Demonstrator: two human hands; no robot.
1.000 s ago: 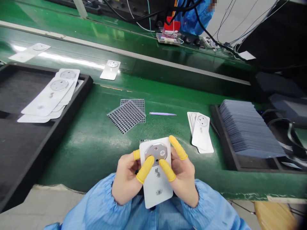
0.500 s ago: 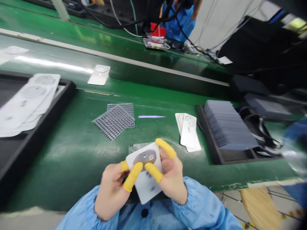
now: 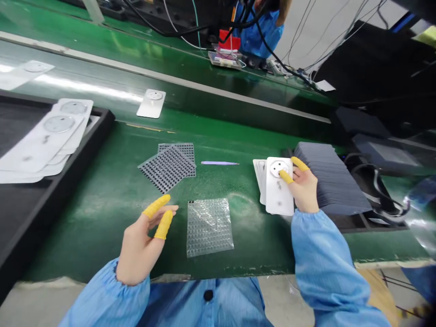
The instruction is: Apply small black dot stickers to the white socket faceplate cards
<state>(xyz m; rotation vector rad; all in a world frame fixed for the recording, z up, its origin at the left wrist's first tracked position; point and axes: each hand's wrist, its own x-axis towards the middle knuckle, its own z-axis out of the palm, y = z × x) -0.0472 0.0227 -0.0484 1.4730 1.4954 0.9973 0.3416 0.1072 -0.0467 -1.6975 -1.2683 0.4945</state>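
My right hand (image 3: 304,185), thumb and index finger in yellow finger cots, pinches the upper right edge of a white phone back cover (image 3: 279,200) with a round camera area. That cover lies over or just above another white cover (image 3: 260,175); I cannot tell whether they touch. With its yellow-tipped fingers apart and nothing between them, my left hand (image 3: 146,240) hovers above the table. To its right lies a clear, mostly used sheet (image 3: 209,227) with two black dots left at its top corner. Sheets of small black dots (image 3: 168,165) and purple tweezers (image 3: 220,163) lie beyond.
At left a black tray (image 3: 98,136) holds several white covers (image 3: 44,141). A single cover (image 3: 151,103) lies on the belt behind the table. Grey stacked plates (image 3: 327,177) fill a tray at right. Cables (image 3: 190,32) hang at the back, where another person's blue sleeve (image 3: 262,38) shows.
My right hand has carried the white cover from in front of my body to the pile at right. My left hand has let go of it and moved left, uncovering the clear sheet.
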